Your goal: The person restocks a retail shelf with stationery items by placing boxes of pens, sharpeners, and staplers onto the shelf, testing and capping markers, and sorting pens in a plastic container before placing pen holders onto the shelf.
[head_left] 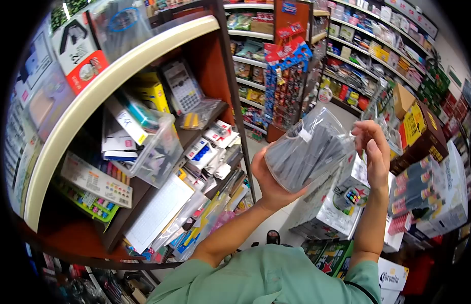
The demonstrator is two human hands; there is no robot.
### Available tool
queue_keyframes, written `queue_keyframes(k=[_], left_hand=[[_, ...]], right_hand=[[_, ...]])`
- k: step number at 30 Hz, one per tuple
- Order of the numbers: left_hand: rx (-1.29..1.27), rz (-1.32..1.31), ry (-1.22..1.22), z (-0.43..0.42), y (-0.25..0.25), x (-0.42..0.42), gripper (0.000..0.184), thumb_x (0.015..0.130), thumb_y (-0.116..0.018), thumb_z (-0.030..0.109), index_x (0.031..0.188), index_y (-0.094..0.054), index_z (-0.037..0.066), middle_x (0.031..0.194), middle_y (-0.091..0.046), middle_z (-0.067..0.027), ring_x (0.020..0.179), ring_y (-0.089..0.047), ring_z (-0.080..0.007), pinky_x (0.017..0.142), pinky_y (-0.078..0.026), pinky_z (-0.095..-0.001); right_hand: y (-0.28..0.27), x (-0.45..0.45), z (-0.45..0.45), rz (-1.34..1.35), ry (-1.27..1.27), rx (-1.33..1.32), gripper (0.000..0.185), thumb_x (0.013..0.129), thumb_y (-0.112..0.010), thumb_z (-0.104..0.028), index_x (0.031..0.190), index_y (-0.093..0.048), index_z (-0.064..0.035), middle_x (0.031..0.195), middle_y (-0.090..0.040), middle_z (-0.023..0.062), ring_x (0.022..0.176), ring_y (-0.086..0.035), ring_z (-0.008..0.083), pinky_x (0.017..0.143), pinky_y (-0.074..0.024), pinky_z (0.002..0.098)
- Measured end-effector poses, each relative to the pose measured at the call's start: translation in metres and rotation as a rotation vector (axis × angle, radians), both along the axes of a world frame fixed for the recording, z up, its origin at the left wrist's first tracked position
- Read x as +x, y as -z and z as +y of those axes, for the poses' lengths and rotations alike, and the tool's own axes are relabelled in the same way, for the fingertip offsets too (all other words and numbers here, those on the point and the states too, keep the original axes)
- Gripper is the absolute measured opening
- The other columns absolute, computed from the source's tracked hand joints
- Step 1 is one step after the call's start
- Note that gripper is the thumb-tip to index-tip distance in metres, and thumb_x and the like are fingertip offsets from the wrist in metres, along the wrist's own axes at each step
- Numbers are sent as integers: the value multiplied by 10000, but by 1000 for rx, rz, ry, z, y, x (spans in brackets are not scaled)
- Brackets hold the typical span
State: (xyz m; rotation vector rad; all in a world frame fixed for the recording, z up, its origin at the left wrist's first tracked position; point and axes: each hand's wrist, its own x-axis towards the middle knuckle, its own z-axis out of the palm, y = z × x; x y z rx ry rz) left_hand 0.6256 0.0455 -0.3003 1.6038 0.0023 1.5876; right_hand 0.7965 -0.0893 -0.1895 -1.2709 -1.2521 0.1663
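Observation:
My left hand (275,183) is wrapped around the lower side of a clear plastic tub (329,122). The tub is tilted, and a bundle of thin dark sticks (302,159) lies inside it; their exact kind is hard to make out. A small white tag (305,135) shows on its wall. At the tub's right end is my right hand (373,147), its fingers bent and apart, with nothing visible in them. Whether its fingertips touch the tub's edge I cannot tell.
To the left, a curved wooden shelf (131,57) holds a calculator (182,87), a clear bin (162,157) and stationery packs. Cartons (321,213) and a pack of bottles (413,187) stand at the right. Stocked store shelves (253,35) line the back.

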Motion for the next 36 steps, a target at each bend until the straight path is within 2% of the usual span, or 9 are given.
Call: queue_keyframes(k=[4, 8, 16, 19, 22, 24, 31, 33, 36], left_hand=[[295, -145, -321, 35, 0, 15, 1059, 608, -894, 136, 1339, -129, 112, 1334, -345, -244, 1210, -463, -341, 1012, -402, -448], [401, -155, -529, 49, -9, 13, 998, 647, -882, 102, 1321, -146, 145, 1333, -355, -265, 1167, -500, -342, 973, -455, -422], [571, -130, -699, 68, -8, 5, 968, 667, -863, 84, 1334, -166, 166, 1345, -323, -293, 1188, -482, -385, 962, -483, -421], [632, -110, -760, 73, -6, 8, 957, 687, -854, 116, 1355, -176, 214, 1354, -327, -245, 1184, -478, -365, 934, -483, -418], [669, -226, -855, 74, -11, 17, 931, 750, -801, 163, 1448, -217, 362, 1357, -341, -177, 1104, -457, -362, 869, -473, -421], [690, -239, -879, 75, -13, 20, 941, 748, -804, 172, 1451, -212, 372, 1367, -333, -170, 1119, -446, -364, 870, -471, -419], [814, -182, -983, 81, -19, 21, 842, 844, -703, 206, 1469, -179, 415, 1391, -318, -141, 1141, -432, -357, 861, -458, -411], [830, -152, -1020, 84, -16, 17, 827, 856, -684, 202, 1470, -173, 420, 1390, -319, -138, 1135, -435, -356, 857, -456, -412], [838, -131, -1072, 89, -16, 18, 818, 856, -677, 199, 1466, -177, 419, 1382, -326, -135, 1123, -441, -354, 850, -453, -418]], right_hand=[[-36, -35, 19, -210, -51, 63, 175, 877, -589, -79, 1018, -632, 16, 948, -490, 33, 679, -399, 58, 596, -322, 197], [-53, -38, 39, -293, -26, 63, 119, 851, -635, 6, 969, -646, 2, 916, -520, 24, 605, -408, 35, 550, -327, 198], [-65, -32, 55, -205, -138, 20, 139, 884, -617, -16, 1018, -640, 11, 881, -525, 15, 601, -398, 34, 544, -322, 203], [-67, -27, 56, -143, -199, -11, 135, 896, -621, -41, 1019, -628, 15, 855, -548, -1, 609, -431, 17, 539, -343, 193], [-73, -24, 58, -92, -241, -66, 131, 907, -629, -75, 1004, -608, 11, 801, -571, -11, 623, -482, 4, 537, -378, 183], [-76, -21, 62, -25, -280, -139, 139, 921, -632, -123, 968, -583, -2, 738, -576, -17, 619, -514, 7, 530, -404, 183], [-78, 2, 84, -29, -341, -190, 183, 933, -627, -178, 910, -563, -8, 603, -515, -51, 508, -460, 3, 433, -352, 206], [-82, 6, 90, -193, -319, -149, 197, 939, -621, -188, 884, -574, -5, 571, -490, -60, 468, -422, 0, 405, -319, 216], [-98, 4, 91, -257, -342, -182, 194, 939, -607, -170, 899, -615, 20, 643, -505, -45, 543, -417, 4, 466, -328, 217]])
